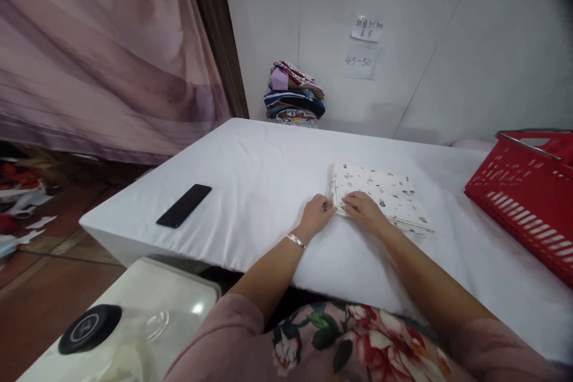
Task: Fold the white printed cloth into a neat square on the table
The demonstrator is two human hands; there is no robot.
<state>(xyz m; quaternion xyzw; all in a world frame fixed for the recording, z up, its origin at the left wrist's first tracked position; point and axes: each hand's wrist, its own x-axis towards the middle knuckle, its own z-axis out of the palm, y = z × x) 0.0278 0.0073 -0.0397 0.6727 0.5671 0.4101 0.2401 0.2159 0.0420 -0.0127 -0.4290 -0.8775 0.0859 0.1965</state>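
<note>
A folded white cloth with small dark and grey printed figures lies flat on the white-covered table, right of the middle. My left hand pinches the near left corner of that cloth, and a silver bracelet circles this wrist. Just to the right, my right hand has its fingers bent and pressed together on the cloth's near edge. The fingertips of both hands are partly hidden by the knuckles. Several folded layers show along the near side of the cloth.
A black phone lies on the table's left part. At the right stands a red plastic basket. A pile of folded clothes sits against the wall behind. Lower left is a white surface with a black round-ended object.
</note>
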